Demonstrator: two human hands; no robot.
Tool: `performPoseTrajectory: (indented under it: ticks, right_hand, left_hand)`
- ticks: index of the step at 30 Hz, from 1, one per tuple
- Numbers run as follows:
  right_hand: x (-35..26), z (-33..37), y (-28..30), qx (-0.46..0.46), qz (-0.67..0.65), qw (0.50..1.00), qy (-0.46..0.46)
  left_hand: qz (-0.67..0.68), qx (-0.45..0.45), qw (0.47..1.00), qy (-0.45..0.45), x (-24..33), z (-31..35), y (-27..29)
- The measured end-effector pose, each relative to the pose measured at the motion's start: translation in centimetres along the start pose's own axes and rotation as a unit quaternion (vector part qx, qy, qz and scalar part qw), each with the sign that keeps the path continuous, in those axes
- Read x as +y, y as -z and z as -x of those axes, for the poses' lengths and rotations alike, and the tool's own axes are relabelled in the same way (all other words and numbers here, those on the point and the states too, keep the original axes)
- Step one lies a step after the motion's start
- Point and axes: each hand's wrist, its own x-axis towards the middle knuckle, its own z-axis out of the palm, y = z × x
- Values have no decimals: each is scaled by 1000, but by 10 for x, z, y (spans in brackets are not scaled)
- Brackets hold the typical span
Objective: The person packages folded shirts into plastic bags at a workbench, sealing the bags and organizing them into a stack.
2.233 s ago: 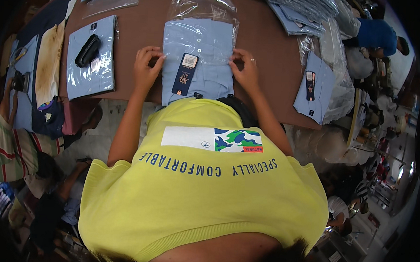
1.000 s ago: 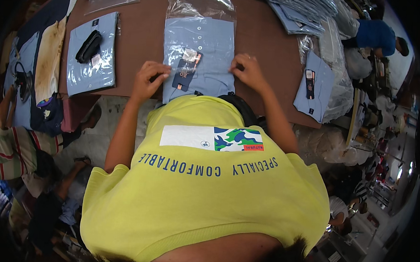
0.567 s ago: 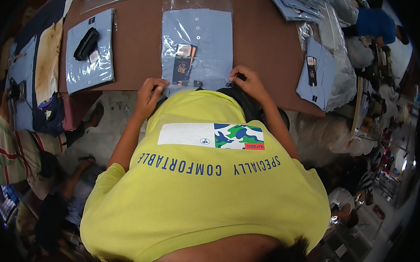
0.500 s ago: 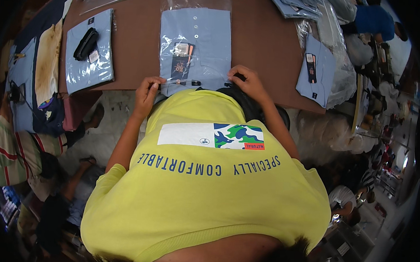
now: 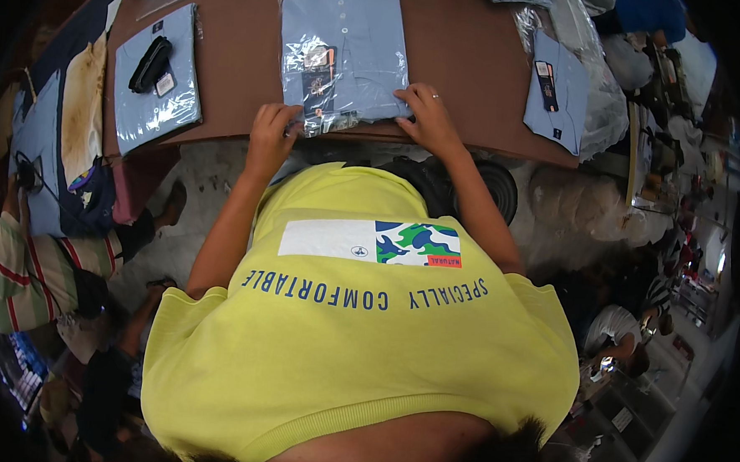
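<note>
Lying on the brown bench (image 5: 237,52) in the head view is a folded blue shirt (image 5: 367,51) in a clear bag, its lower end at the bench's near edge, a dark tag (image 5: 317,86) showing through the plastic. The left hand (image 5: 272,138) is curled at the bag's lower left corner; the right hand (image 5: 430,121) bends round the lower right corner, thumb and forefinger apart. Whether either pinches the plastic I cannot tell. Well to the left, a black object (image 5: 151,65) rests on another bagged shirt (image 5: 172,103); well to the right lies a tagged blue shirt (image 5: 566,86).
</note>
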Motion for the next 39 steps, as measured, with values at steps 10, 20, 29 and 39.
performPoseTrajectory:
  ticks: [10, 20, 29, 39]
  right_hand:
    - [-19, -22, -21, 159, 134, 978, -1]
    - [-5, -49, -36, 161, 139, 977, -5]
    - [7, -72, -35, 216, 171, 961, 6]
    - [21, -21, -37, 265, -118, 950, -113]
  left_hand:
    - [-162, 94, 981, -58, 4, -30, -3]
    - [-96, 111, 988, -43, -19, -57, -20]
    - [-163, 96, 974, -128, -35, -83, -27]
    - [-87, -55, 986, -133, -18, -87, -3]
